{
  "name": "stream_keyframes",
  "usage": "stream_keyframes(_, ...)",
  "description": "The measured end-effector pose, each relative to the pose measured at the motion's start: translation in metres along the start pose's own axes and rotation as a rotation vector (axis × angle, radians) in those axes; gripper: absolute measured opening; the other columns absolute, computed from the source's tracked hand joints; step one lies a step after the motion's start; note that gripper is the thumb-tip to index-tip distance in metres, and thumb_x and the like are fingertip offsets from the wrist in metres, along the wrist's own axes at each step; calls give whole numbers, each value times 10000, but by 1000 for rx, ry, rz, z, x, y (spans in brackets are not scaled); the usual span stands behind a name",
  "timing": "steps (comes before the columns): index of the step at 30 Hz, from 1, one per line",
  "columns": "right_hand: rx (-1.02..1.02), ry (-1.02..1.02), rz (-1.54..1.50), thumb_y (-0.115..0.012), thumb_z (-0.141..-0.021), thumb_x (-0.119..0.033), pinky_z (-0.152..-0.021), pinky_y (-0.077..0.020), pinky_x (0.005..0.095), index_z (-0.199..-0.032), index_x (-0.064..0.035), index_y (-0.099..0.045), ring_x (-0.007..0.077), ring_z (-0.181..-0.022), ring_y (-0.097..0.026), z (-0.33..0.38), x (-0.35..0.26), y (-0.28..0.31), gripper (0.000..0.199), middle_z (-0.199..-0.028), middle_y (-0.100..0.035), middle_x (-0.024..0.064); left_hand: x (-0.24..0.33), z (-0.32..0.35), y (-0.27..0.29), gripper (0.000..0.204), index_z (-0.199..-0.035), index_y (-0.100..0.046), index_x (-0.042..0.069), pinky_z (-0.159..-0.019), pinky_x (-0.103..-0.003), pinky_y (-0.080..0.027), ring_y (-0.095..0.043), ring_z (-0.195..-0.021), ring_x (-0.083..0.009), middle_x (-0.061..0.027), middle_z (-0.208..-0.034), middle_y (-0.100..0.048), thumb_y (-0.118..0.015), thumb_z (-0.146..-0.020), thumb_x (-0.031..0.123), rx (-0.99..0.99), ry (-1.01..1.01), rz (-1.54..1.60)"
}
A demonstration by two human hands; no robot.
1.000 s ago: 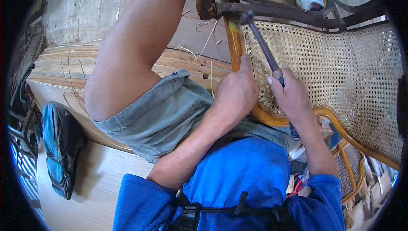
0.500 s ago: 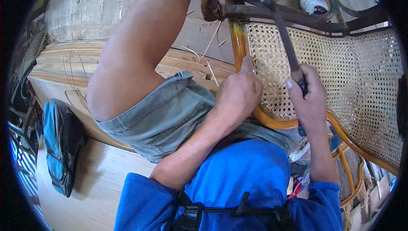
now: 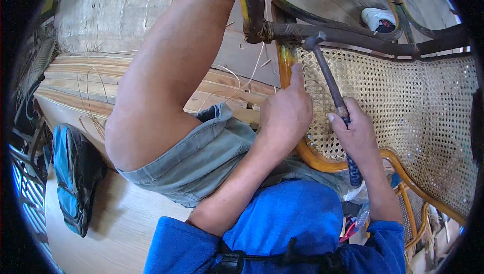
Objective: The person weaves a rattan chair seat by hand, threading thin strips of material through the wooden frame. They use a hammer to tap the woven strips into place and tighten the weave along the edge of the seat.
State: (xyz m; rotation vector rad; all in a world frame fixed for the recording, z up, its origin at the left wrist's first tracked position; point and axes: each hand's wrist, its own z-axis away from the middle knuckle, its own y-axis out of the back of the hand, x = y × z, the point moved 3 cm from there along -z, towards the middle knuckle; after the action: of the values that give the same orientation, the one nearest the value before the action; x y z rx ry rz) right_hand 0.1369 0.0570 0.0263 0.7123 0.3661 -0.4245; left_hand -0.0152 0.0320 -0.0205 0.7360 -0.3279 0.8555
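R hand (image 3: pixel 356 129) grasps hammer (image 3: pixel 330 83) by its dark grip, thumb on L side of handle; butt of grip projects on near side of fist. Hammer head sits over far L corner of cane panel (image 3: pixel 393 97), just beside dark bar (image 3: pixel 368 41); contact w/ either can't be confirmed from this view. L hand (image 3: pixel 286 115) is at L edge of panel, index finger extended along amber frame (image 3: pixel 320 164), other fingers curled; can't tell if they grip anything. Frame borders panel on L & near sides, near rail curved. White shoe (image 3: pixel 375 18) beyond bar, far R. Bare leg (image 3: pixel 161 82), bent, & grey-green shorts (image 3: pixel 186 155) L of L hand. Wood strips (image 3: pixel 75 80) farther L, w/ thin strands (image 3: pixel 89 92) across. Blue/blk bag (image 3: pixel 70 178) on pale surface (image 3: pixel 121 213), near L. Blue shirt (image 3: pixel 292 213) w/ blk strap (image 3: pixel 272 258), near ctr.
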Motion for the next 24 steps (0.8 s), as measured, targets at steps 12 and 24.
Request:
stream_keyframes(12,-86,-71,-7,-557,-874,-197,-514,-422,423,-884,-1,-455,356,-559,-565,-7,0,-8,221,-622,-540,186,-1,-3,-1,531,-1316,-335,-15,-607,-541,-474,-605,-654,-439,-282,-671,-595,-461,-829,152,-86,-24,-86)
stream_keyframes(24,-52,-70,23,-554,-881,-223,-530,-428,463,-870,-2,-455,410,-619,-581,-9,-8,-10,242,-646,-563,215,1,-3,2,534,-1320,-345,4,-608,-537,-484,-610,-637,-427,-268,-663,-600,-475,-825,157,-80,-2,-79)
